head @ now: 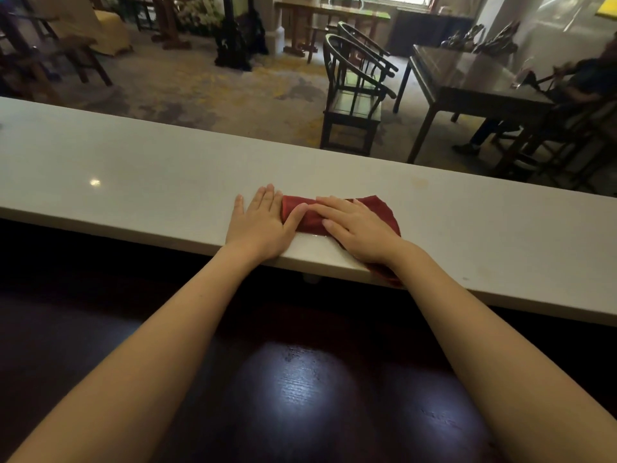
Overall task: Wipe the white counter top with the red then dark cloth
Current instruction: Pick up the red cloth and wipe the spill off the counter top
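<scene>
no readable text, labels, numbers or signs anywhere

Red cloth (302, 215): folded, lying flat near the front edge of the white counter top (133, 168), one corner hanging over that edge. Counter top: long, narrow, glossy, a wet streak beside the cloth.

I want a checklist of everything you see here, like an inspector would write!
Surface: white counter top, long and shiny, with a wet streak by the cloth.
Job's things: red cloth lying flat, one end hanging over the near edge; no dark cloth seen.
Clutter: nothing seen.
Grippers: left hand flat on the counter, thumb touching the cloth; right hand pressing flat on the cloth.
Cables: nothing seen.
Surroundings: dark chairs, dark table, a seated person.
</scene>
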{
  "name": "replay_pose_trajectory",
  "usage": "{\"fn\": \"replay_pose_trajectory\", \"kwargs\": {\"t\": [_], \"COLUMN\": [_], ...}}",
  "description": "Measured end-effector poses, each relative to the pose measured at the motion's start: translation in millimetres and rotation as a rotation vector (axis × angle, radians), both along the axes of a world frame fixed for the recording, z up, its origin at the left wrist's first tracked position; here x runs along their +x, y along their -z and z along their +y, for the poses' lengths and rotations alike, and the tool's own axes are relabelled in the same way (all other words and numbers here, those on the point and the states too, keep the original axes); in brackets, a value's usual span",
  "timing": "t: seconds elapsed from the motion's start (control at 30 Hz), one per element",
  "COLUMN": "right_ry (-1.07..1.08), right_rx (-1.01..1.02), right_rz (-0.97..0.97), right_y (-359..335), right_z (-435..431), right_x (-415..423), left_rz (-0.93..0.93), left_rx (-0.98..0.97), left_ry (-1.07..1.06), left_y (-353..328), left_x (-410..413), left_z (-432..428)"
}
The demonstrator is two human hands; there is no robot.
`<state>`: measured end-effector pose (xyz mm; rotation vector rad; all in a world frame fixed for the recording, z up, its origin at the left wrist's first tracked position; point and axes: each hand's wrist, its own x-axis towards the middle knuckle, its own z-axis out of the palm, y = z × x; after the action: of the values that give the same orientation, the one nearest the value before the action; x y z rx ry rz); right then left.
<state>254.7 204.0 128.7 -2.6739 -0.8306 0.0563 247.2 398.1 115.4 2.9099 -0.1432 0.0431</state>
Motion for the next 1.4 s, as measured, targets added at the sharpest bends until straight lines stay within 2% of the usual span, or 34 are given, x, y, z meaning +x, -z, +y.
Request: {"fn": "replay_pose_trajectory", "kwargs": {"t": [0.57, 0.8, 0.93, 1.03, 1.13, 1.23, 1.4], "right_ry": [0.079, 0.086, 0.068, 0.07, 0.062, 0.068, 0.212], "right_rx": [0.012, 0.013, -0.009, 0.017, 0.072, 0.112, -0.008], "right_rz": [0.032, 0.044, 0.026, 0.013, 0.042, 0.083, -0.113], "right_y": [-3, -5, -5, -4, -8, -14, -9], "right_z": [8, 23, 41, 60, 72, 66, 54], "right_x": [-31, -37, -42, -45, -47, -50, -75], "left_rz": [-0.019, -0.04, -0.202, -0.313, -0.228, -0.161, -0.161], "left_rx": [-0.028, -0.181, -0.366, -0.328, -0.324, -0.188, -0.08], "left_ry": [0.035, 0.017, 0.051, 0.225, 0.269, 0.362, 0.397], "left_y": [4, 0, -10, -11, -12, -13, -14], "left_x": [2, 1, -7, -18, -25, -31, -48], "left_z": [3, 4, 11, 21, 41, 59, 65]}}
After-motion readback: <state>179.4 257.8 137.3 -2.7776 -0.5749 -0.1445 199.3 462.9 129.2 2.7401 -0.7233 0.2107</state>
